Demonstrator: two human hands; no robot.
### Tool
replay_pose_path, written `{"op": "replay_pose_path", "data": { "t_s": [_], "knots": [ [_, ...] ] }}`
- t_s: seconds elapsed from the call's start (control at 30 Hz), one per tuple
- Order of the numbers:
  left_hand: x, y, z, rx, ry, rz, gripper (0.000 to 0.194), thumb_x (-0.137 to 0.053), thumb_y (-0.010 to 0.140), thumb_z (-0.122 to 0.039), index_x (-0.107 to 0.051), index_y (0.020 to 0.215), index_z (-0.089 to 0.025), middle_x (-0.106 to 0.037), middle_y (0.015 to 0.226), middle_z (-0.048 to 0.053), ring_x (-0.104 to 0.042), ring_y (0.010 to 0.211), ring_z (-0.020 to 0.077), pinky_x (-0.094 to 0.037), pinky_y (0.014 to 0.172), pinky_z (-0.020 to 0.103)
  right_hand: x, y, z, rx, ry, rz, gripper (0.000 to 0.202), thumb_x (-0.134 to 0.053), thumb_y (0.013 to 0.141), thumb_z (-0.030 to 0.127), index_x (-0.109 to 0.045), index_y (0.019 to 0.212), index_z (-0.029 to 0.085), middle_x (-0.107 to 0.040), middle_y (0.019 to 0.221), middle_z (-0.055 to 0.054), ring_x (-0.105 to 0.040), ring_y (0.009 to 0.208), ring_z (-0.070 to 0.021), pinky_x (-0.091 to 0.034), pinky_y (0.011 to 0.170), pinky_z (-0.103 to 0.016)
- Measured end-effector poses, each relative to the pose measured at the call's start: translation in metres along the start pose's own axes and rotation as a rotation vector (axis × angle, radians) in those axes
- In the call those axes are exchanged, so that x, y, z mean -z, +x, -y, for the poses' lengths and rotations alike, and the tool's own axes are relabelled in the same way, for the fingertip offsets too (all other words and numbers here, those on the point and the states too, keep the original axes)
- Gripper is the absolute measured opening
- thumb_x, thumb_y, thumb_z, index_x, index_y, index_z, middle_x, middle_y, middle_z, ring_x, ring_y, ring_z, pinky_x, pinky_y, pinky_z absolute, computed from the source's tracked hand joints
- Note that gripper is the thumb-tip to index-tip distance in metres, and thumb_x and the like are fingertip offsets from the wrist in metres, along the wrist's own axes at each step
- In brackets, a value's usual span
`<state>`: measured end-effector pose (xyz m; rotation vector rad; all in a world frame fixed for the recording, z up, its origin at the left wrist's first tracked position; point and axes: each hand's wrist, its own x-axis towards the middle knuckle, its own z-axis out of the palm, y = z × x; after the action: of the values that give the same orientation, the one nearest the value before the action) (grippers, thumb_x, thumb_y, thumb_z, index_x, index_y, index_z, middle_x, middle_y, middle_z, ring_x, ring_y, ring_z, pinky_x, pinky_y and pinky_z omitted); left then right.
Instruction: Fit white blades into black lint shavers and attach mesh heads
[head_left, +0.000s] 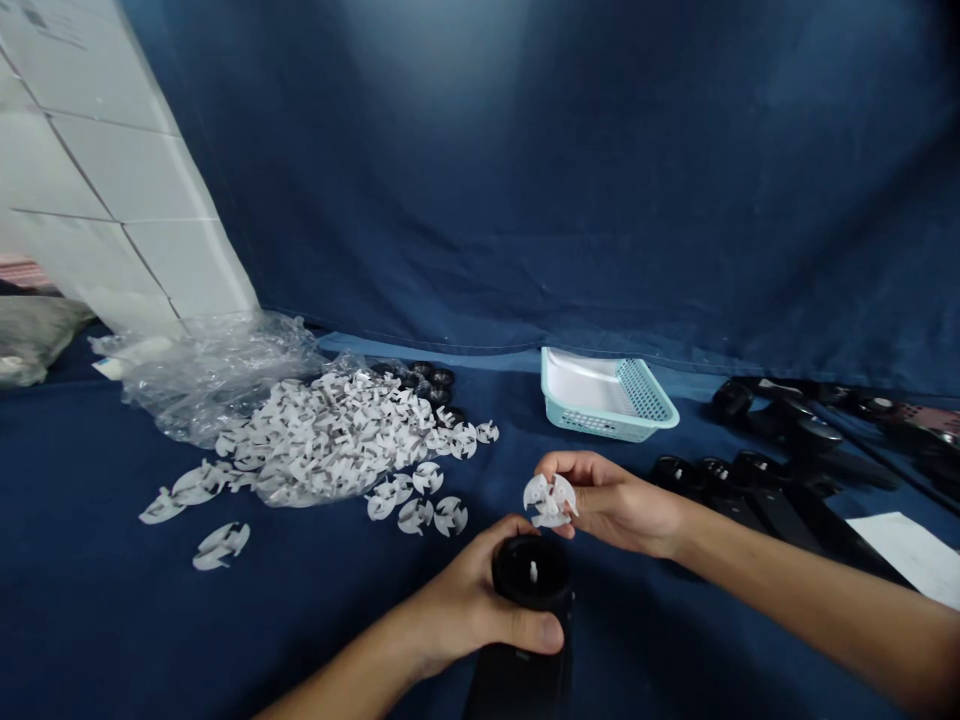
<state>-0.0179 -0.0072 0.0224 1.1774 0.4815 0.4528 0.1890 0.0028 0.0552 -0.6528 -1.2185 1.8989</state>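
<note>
Head view: your left hand (480,610) grips the black cylinder (532,575) upright at its open top; your right hand (622,505) pinches a white plastic piece (551,500) just above it. Printing on the white boxes (82,150) is illegible.

One basket (604,421), dozens of white discs (326,435)

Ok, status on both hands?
Left hand: gripping black housing, open end up. Right hand: holding white disc above housing. Nothing visible between.
</note>
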Motion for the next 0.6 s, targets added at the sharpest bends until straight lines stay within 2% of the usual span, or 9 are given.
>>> {"op": "replay_pose_path", "data": {
  "t_s": [0.23, 0.43, 0.6],
  "knots": [
    [-0.003, -0.003, -0.003, 0.03, -0.035, 0.003, 0.067, -0.086, 0.057, -0.034, -0.057, 0.116, -0.022, -0.061, 0.1, 0.003, -0.054, 0.09, 0.019, -0.037, 0.077, 0.03, -0.007, -0.002, -0.001, -0.043, 0.061, -0.038, 0.008, -0.069, 0.082, 0.013, -0.064, 0.088, 0.012, -0.06, 0.081, -0.003, -0.056, 0.066, -0.0098, -0.043, 0.061, -0.021],
    [-0.003, -0.004, -0.007, 0.039, -0.055, -0.016, 0.06, -0.084, 0.058, -0.033, -0.06, 0.112, -0.022, -0.061, 0.103, 0.003, -0.053, 0.096, 0.0215, -0.038, 0.083, 0.033, -0.009, -0.003, -0.006, -0.077, 0.175, -0.05, 0.016, -0.075, 0.078, 0.018, -0.064, 0.089, 0.012, -0.06, 0.078, -0.001, -0.056, 0.062, -0.0083, -0.043, 0.06, -0.02],
    [-0.004, -0.002, -0.006, 0.023, -0.036, -0.018, 0.061, -0.086, 0.054, -0.031, -0.061, 0.109, -0.021, -0.059, 0.11, 0.004, -0.051, 0.104, 0.0239, -0.037, 0.088, 0.035, -0.008, -0.004, -0.012, -0.076, 0.165, -0.043, 0.02, -0.075, 0.077, 0.021, -0.064, 0.091, 0.012, -0.06, 0.077, -0.001, -0.056, 0.06, -0.0078, -0.043, 0.058, -0.018]
  ]
}}
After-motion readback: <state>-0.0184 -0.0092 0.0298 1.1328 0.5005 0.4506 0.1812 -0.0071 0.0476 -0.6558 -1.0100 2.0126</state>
